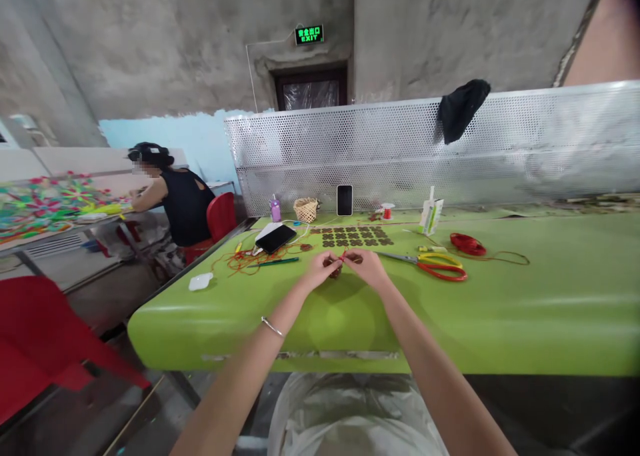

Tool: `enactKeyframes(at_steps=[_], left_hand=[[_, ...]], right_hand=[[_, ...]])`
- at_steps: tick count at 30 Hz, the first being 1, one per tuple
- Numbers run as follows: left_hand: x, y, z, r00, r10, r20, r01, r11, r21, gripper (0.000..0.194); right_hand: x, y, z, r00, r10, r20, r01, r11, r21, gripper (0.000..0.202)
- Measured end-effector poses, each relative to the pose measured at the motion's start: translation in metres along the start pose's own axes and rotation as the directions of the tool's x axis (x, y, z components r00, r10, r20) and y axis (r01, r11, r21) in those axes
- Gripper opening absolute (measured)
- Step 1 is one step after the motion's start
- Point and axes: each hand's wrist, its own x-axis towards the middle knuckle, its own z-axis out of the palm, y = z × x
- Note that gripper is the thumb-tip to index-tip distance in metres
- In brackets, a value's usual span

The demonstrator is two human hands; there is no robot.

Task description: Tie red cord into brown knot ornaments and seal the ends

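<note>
My left hand [321,269] and my right hand [366,267] meet over the green table [450,323], fingertips pinched on a thin red cord [342,258] between them. A small brown piece [335,272] hangs just under the cord, by my left fingers. Just beyond my hands, small brown flower-shaped pieces [354,236] lie in rows. Scissors [435,265] with yellow and red handles rest to the right of my right hand. Left of my hands are tangled orange-red cords [240,261] and a green pen [280,262].
Behind are a black phone [276,239], an upright phone [345,201], a small basket [305,209], a purple bottle [275,209], a red spool [387,211], a white box [431,216] and a red cord coil [467,244]. A perforated metal screen [330,149] stands beyond. A person [183,199] sits at left.
</note>
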Motion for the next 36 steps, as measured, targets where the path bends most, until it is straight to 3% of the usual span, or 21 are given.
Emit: enactKeyframes(at_steps=[8,14,16,20,25,30,36], left_hand=[[-0.001,0.001,0.0,1.0,0.019,-0.005,-0.019,0.999,0.036,0.037],[0.002,0.001,-0.001,0.999,0.039,-0.031,-0.039,0.999,0.022,0.038],[0.002,0.001,-0.001,0.999,0.044,-0.028,-0.044,0.999,0.011,0.039],[0.0,0.004,0.0,0.998,0.06,-0.029,-0.06,0.998,-0.007,0.039],[-0.001,0.007,0.001,0.997,0.072,-0.035,-0.072,0.997,-0.016,0.039],[-0.001,0.008,0.001,0.996,0.084,-0.034,-0.085,0.996,-0.027,0.037],[-0.002,0.009,0.002,0.998,0.07,0.004,-0.07,0.997,-0.034,0.035]], right_hand=[[-0.001,-0.002,-0.003,0.999,-0.026,-0.018,0.026,1.0,-0.001,0.008],[0.0,0.002,-0.009,0.977,-0.036,-0.211,0.025,0.998,-0.053,0.018],[-0.001,0.002,-0.01,0.969,-0.063,-0.237,0.046,0.996,-0.076,0.018],[-0.002,-0.002,-0.009,0.973,-0.151,-0.176,0.131,0.984,-0.121,0.013],[-0.005,-0.007,-0.011,0.938,-0.218,-0.268,0.171,0.968,-0.186,0.016],[-0.005,-0.008,-0.008,0.954,-0.273,-0.127,0.244,0.948,-0.203,0.015],[-0.003,-0.004,-0.006,0.972,-0.208,-0.112,0.18,0.96,-0.215,0.016]])
